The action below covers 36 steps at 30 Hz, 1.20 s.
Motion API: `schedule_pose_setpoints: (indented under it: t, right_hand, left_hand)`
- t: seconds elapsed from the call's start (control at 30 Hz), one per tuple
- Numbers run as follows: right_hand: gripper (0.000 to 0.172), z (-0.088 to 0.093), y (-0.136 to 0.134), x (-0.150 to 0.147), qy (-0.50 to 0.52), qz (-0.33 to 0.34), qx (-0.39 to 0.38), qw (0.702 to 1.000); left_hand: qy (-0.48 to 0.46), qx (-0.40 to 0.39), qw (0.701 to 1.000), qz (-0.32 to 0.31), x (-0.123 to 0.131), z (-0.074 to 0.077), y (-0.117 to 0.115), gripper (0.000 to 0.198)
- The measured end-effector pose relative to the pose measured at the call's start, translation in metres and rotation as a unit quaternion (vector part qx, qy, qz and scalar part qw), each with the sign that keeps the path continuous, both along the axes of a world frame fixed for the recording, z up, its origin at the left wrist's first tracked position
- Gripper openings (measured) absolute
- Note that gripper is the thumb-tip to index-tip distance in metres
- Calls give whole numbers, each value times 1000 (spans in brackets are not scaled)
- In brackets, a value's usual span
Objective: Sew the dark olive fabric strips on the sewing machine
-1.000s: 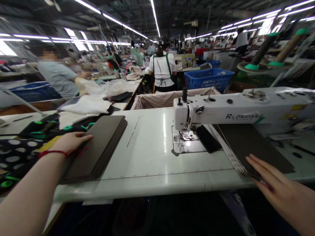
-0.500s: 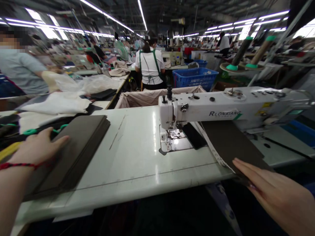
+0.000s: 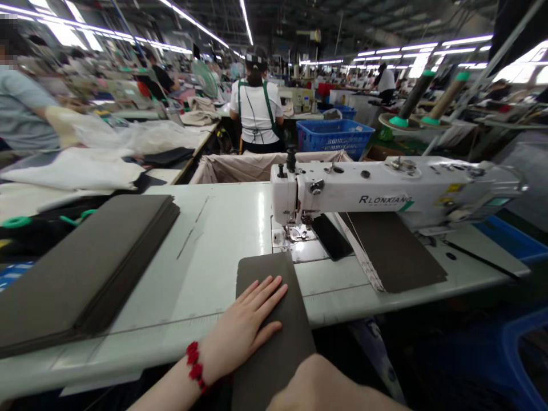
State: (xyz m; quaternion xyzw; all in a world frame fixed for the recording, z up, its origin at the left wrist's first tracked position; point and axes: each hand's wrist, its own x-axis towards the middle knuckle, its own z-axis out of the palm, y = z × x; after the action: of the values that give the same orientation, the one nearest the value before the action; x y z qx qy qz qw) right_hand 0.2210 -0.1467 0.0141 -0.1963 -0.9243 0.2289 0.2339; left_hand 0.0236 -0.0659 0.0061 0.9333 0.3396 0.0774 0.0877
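Note:
A dark grey-brown fabric piece (image 3: 274, 348) lies over the front edge of the sewing table, its far end just before the needle area. My left hand (image 3: 244, 325), with a red bracelet on the wrist, presses flat on it, fingers stretched out. At the bottom edge my right hand (image 3: 325, 385) is bent at the knuckles, closed on the same fabric piece; its fingertips are mostly hidden. The white sewing machine (image 3: 342, 191) stands beyond. On the left of the table sits a stack of similar fabric pieces (image 3: 94, 251).
A black phone (image 3: 331, 237) lies beside the needle plate. Another dark fabric piece (image 3: 398, 251) with a pale measuring tape (image 3: 363, 262) is under the machine arm. Behind the table are a cloth-lined bin (image 3: 240, 167), a blue basket (image 3: 334, 137) and a seated co-worker (image 3: 257, 108).
My left hand has moved right from the stack to a fabric piece now before the needle. My right hand has come left from the right-hand fabric to this piece. The view has shifted slightly.

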Motion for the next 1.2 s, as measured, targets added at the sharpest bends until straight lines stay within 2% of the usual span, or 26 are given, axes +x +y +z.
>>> schedule_pose_setpoints:
  t: [0.03,0.07,0.1,0.17,0.2,0.3,0.37,0.5,0.67,1.2]
  right_hand:
    - [18,5,12,4,13,5,-51,999]
    - [25,9,26,9,20,-26,-89,996]
    - [32,13,42,14,9,-90,-109,990]
    - [39,15,76,23,-46,-230,-92,968]
    - [44,14,92,26,-84,-277,-68,955]
    - [55,2,132,27,-189,-329,-11,925]
    - [54,-5,145,29,-219,-337,2,916]
    - [51,-11,142,40,-195,-352,13,916]
    - [50,-12,135,46,-187,-351,4,918]
    - [49,-18,140,47,-176,-345,-7,922]
  left_hand:
    - [7,0,1000,13,-9,-4,2,60]
    - [14,-3,1000,24,-18,-7,3,59]
    - [20,-5,999,36,-26,-8,5,59]
    - [29,-4,998,58,-36,-6,10,59]
    - [32,-1,997,69,-38,-5,14,59]
    - [31,2,996,79,-35,-2,29,57]
    - [25,-5,998,64,-28,-1,40,56]
    - [5,-17,999,37,-15,1,55,55]
    - [-6,-24,999,21,-5,3,61,55]
    - [-20,-39,999,25,-5,4,64,54]
